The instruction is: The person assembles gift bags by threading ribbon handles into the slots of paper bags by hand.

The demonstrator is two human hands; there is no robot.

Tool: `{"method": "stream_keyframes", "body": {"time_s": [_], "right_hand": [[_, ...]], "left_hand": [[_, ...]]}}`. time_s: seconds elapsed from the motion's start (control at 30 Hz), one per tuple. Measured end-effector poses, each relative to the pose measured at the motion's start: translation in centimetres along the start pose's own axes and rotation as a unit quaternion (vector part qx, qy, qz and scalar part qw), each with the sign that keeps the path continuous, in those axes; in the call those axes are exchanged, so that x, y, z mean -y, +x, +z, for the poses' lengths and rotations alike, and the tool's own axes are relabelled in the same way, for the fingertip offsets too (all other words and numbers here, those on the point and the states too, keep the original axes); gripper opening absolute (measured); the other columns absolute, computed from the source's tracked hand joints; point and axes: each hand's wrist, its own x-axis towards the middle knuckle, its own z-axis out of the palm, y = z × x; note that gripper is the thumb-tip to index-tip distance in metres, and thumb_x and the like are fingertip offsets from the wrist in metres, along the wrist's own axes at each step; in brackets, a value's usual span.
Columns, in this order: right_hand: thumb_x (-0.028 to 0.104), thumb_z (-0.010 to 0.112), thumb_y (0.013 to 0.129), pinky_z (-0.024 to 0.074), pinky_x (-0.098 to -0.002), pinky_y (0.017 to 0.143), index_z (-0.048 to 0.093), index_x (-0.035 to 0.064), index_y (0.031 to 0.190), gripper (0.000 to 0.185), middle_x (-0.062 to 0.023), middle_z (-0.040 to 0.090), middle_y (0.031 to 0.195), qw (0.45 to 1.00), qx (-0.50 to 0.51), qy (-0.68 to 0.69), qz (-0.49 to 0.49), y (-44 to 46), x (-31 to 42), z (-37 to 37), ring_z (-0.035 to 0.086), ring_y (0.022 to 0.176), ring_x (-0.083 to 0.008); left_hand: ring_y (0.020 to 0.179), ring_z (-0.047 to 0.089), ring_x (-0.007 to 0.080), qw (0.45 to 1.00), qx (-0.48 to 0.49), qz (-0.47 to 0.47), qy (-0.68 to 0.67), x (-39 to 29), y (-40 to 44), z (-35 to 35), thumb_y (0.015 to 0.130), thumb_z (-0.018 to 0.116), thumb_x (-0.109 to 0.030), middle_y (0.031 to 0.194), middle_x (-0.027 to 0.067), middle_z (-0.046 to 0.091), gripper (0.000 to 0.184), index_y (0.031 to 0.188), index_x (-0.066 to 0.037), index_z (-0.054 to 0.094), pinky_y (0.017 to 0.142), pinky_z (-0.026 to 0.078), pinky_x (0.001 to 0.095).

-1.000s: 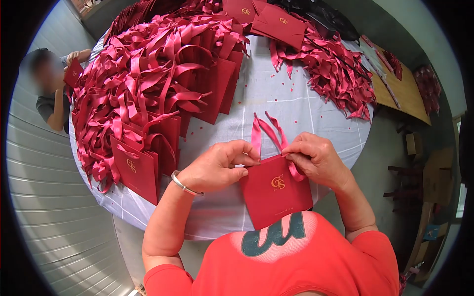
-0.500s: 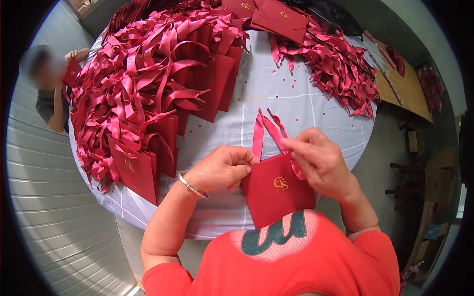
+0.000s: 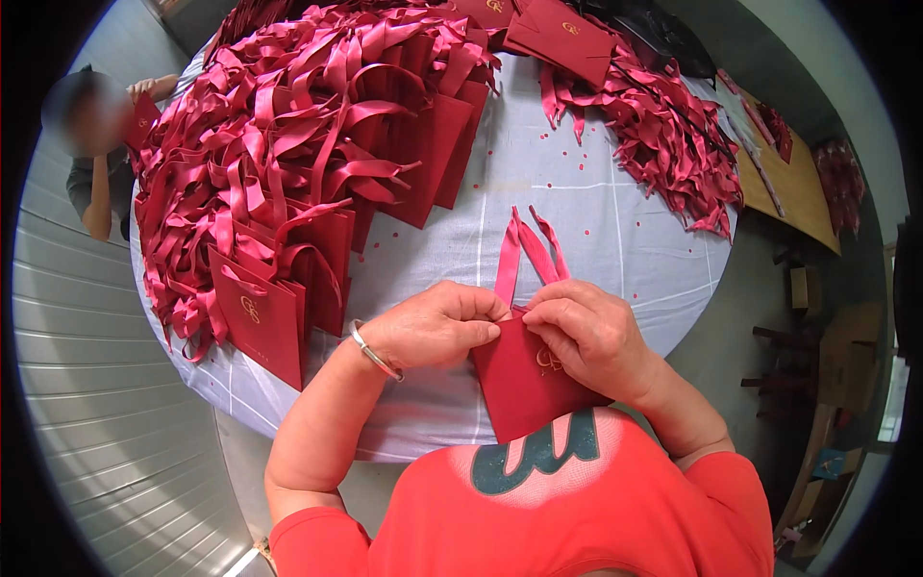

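A small red paper gift bag (image 3: 529,389) with a gold emblem stands at the table's near edge, against my shirt. My left hand (image 3: 437,327), with a silver bangle at its wrist, pinches the bag's top left edge. Close beside it, the fingers of my right hand (image 3: 586,337) are closed at the middle of the same top edge and partly cover the emblem. Pink ribbon handles (image 3: 524,252) rise from the bag behind my fingers. Whether a ribbon end is between my right fingertips is hidden.
Many red bags with pink ribbons (image 3: 288,163) crowd the table's left side. Loose pink ribbons (image 3: 663,144) lie at the far right near flat red bags (image 3: 562,40). Small red dots dot the tablecloth (image 3: 586,269). Another person (image 3: 96,173) holds a red bag at left.
My right hand has moved left and down, from the ribbon at the bag's right side to the top edge near my left hand. The left hand keeps its grip.
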Motion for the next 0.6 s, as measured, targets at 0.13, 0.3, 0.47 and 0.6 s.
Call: {"method": "stream_keyframes", "body": {"time_s": [0.13, 0.3, 0.47, 0.6], "right_hand": [[-0.001, 0.072, 0.073, 0.0548, -0.0341, 0.065, 0.063, 0.004, 0.088, 0.019, -0.008, 0.065, 0.087, 1.0, 0.007, 0.022, 0.009, 0.1, -0.2, -0.1, 0.067, 0.078, -0.0256], [-0.001, 0.073, 0.073, 0.0538, -0.035, 0.067, 0.065, 0.0047, 0.089, 0.018, -0.0074, 0.066, 0.086, 0.999, 0.002, 0.042, 0.02, 0.0, -0.2, -0.1, 0.066, 0.077, -0.0252], [0.002, 0.076, 0.071, 0.05, -0.0342, 0.064, 0.068, 0.0059, 0.091, 0.022, -0.0054, 0.065, 0.085, 0.996, -0.043, -0.047, -0.056, 0.4, 0.5, -1.4, 0.065, 0.074, -0.0225], [-0.001, 0.081, 0.068, 0.0473, -0.0317, 0.06, 0.069, 0.0055, 0.09, 0.026, -0.0046, 0.065, 0.081, 0.998, -0.017, -0.006, -0.062, 0.0, 1.6, -1.2, 0.062, 0.068, -0.0211]], "left_hand": [[0.055, 0.047, 0.0039, 0.999, 0.03, -0.005, -0.033, 0.2, 0.1, -0.3, 0.098, 0.055, -0.012, 0.074, -0.0031, 0.057, 0.014, 0.104, -0.002, 0.063, 0.049, 0.038, 0.0215], [0.049, 0.05, 0.0067, 0.998, 0.033, 0.001, -0.055, 0.6, 0.3, -0.3, 0.098, 0.055, -0.013, 0.073, -0.002, 0.058, 0.013, 0.101, -0.003, 0.062, 0.047, 0.039, 0.0223], [0.049, 0.052, 0.0072, 0.999, -0.006, -0.009, -0.034, -0.1, 0.1, 0.3, 0.098, 0.054, -0.011, 0.074, -0.0012, 0.059, 0.013, 0.098, -0.002, 0.062, 0.048, 0.04, 0.0226], [0.05, 0.053, 0.0074, 0.999, -0.03, -0.009, -0.019, -0.6, -0.1, 0.7, 0.098, 0.053, -0.009, 0.075, 0.0002, 0.061, 0.013, 0.098, -0.001, 0.063, 0.048, 0.041, 0.023]]}}
